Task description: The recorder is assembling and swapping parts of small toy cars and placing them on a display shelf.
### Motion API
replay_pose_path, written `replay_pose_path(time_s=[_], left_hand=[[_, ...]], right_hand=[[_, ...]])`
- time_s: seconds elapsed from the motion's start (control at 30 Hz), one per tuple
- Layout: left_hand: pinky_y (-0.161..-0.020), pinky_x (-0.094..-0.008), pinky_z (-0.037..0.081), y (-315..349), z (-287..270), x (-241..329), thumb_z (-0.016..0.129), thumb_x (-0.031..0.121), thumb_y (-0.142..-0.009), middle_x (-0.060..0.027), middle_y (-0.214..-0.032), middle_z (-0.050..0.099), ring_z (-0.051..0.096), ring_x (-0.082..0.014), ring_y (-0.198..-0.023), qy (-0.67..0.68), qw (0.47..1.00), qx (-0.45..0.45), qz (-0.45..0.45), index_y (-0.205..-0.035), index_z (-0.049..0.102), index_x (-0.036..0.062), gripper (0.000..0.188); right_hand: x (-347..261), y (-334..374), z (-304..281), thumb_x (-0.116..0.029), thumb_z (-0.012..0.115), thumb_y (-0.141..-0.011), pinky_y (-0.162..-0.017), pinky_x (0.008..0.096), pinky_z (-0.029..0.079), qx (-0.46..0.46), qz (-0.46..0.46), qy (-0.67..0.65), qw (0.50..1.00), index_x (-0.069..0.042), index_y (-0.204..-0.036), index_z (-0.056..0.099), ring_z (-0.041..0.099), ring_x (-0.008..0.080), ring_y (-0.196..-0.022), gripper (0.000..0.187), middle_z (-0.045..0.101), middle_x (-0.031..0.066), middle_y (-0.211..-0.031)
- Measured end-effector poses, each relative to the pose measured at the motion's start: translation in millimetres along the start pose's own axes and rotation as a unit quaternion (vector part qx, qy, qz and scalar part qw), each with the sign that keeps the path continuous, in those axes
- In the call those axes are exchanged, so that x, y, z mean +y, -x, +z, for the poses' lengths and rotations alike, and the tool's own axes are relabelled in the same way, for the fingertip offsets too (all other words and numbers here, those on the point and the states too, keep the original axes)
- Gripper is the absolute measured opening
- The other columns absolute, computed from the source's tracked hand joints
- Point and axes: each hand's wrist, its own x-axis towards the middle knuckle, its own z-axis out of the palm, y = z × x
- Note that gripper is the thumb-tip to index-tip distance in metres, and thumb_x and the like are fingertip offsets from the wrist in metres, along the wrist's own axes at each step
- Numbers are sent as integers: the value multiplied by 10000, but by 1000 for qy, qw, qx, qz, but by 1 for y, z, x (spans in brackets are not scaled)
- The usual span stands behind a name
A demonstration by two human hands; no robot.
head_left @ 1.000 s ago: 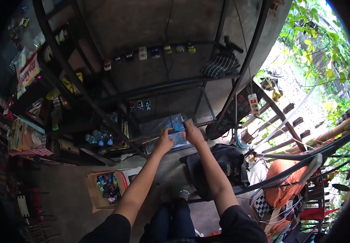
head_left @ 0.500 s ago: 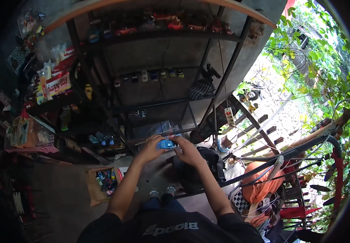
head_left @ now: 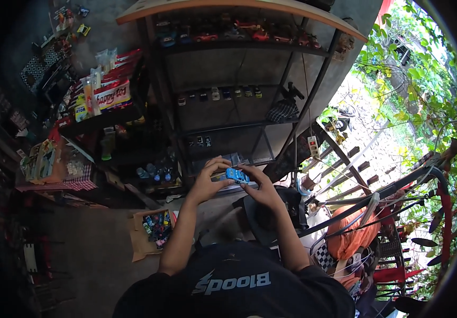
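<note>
A light blue toy car (head_left: 237, 175) is held up between my two hands, in front of the black shelf rack. My left hand (head_left: 207, 182) grips its left end, fingers curled over the far side and thumb at the near edge. Around the right end close the fingers and thumb of my right hand (head_left: 263, 186). Part of the car is hidden by my fingers. Small toy cars (head_left: 215, 94) stand in a row on the rack's middle shelf, and a few more (head_left: 200, 141) sit on the shelf below.
An open cardboard box (head_left: 139, 249) of toy cars lies on the floor at left. Larger model cars (head_left: 205, 37) line the upper shelf (head_left: 249, 46). Packaged snacks (head_left: 113, 95) fill a stand at left. A black bag (head_left: 292, 204) and a metal bar (head_left: 339, 214) are at right.
My view has shifted, so the rack now appears farther right and lower. The blue car is tilted differently, and my left hand's fingers are more raised over it.
</note>
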Motion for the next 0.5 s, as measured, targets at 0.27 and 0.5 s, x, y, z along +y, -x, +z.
replay_pose_path(time_s=[0.27, 0.5], left_hand=[[-1149, -440, 290, 27, -12, 6, 836, 133, -732, -77, -1303, 600, 393, -298, -1397, -34, 999, 17, 4, -1041, 673, 54, 358], [-1121, -424, 336, 31, -8, 12, 844, 128, -723, -88, -1274, 609, 458, -312, -1338, -37, 999, 5, -1, -1044, 668, 39, 377]], right_hand=[[-15, -4, 20, 8, 666, -849, -1017, 333, 471, 29, -23, -42, 998, -93, -1424, 509, 577, 198, -1181, 604, 570, 82, -1246], [-26, -4, 28, 5, 671, -849, -1002, 323, 481, 43, -12, -35, 998, -93, -1425, 508, 585, 179, -1120, 607, 542, 77, -1246]])
